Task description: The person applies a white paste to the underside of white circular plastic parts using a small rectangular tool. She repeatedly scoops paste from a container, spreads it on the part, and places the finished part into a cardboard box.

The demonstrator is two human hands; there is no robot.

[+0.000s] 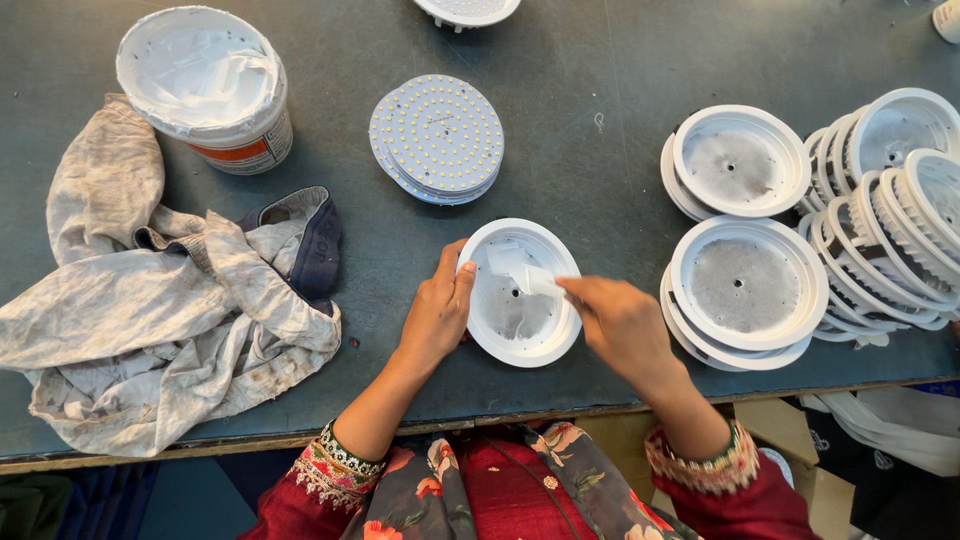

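A round white lamp housing lies open side up on the dark table near the front edge. My left hand grips its left rim with thumb and fingers. My right hand pinches a small white spreader and presses it onto the grey metal disc inside the housing, where white paste is smeared. A stack of round white LED boards dotted with yellow chips lies just beyond the housing.
A white tub of paste stands at the back left. A crumpled dirty cloth covers the left side. Stacks of white housings and finned ones fill the right. Another housing sits at the back edge.
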